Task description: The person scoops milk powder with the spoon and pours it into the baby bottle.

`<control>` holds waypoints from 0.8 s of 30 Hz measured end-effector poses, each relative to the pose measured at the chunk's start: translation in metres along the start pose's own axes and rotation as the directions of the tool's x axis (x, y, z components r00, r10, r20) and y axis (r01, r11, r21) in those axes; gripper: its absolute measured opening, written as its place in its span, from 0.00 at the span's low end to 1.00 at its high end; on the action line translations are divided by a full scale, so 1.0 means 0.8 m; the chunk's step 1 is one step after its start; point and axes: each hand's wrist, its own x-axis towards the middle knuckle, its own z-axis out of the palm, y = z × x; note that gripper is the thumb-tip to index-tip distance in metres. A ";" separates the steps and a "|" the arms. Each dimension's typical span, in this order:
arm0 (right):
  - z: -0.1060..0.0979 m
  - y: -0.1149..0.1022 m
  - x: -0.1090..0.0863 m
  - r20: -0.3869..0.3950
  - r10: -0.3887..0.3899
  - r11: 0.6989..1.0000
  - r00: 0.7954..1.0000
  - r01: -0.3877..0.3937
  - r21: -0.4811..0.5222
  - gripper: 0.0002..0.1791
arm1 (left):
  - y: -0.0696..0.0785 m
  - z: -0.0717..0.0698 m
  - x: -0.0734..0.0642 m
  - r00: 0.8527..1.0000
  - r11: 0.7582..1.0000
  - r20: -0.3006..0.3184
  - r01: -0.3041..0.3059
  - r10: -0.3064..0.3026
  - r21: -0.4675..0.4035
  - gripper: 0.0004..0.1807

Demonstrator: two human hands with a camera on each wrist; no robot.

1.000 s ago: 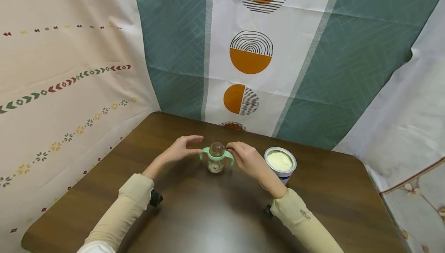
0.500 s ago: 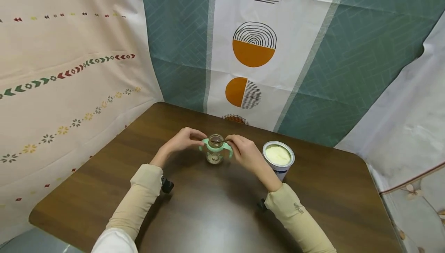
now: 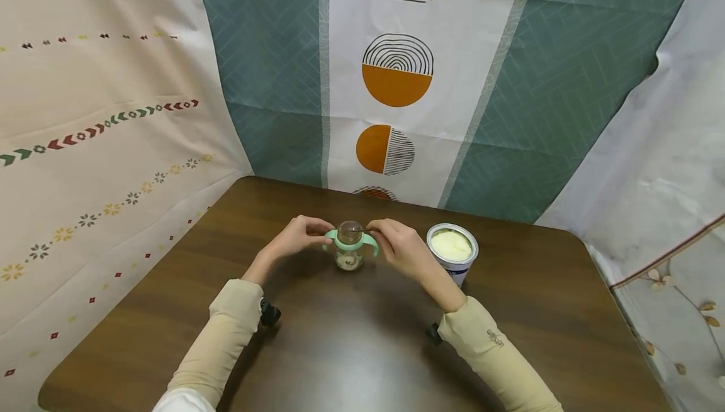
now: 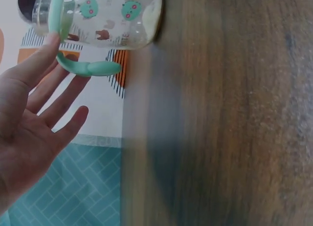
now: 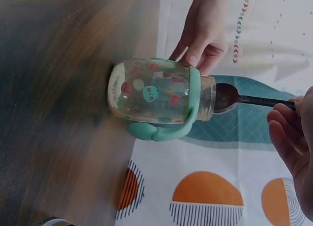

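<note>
A clear baby bottle (image 3: 348,261) with a mint green two-handled collar stands upright and uncapped on the table. Pale powder (image 5: 116,86) lies at its bottom. My left hand (image 3: 296,237) pinches the bottle's left handle (image 4: 78,67) between thumb and fingers, the other fingers spread loosely. My right hand (image 3: 401,250) holds a dark spoon (image 5: 261,101) by the end of its handle. The spoon's bowl (image 5: 226,97) is at the bottle's mouth, and whether powder is in it cannot be made out. Right of the bottle stands an open can (image 3: 453,251) of pale yellow powder.
The brown wooden table (image 3: 351,336) has rounded corners. A patterned cloth (image 3: 396,85) hangs behind it, a cream cloth (image 3: 102,148) on the left and a white one (image 3: 668,211) on the right.
My left hand has moved right, from beside the bottle to its handle. The right hand stays at the bottle's mouth with the spoon. The head view has shifted slightly.
</note>
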 end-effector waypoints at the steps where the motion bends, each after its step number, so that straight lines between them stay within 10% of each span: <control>1: 0.000 -0.001 0.001 -0.010 -0.001 1.000 1.000 0.001 0.000 0.11 | 0.000 0.000 -0.001 1.000 1.000 0.003 0.003 -0.003 -0.003 0.16; 16: -0.003 0.002 0.005 -0.084 0.110 0.991 0.990 -0.104 0.079 0.06 | 0.002 0.006 0.001 0.998 0.999 -0.037 -0.044 0.043 -0.029 0.18; 24: 0.002 -0.001 -0.002 -0.158 0.323 0.940 0.933 -0.298 0.165 0.06 | -0.003 0.012 0.004 0.998 0.998 -0.043 -0.041 0.039 -0.049 0.17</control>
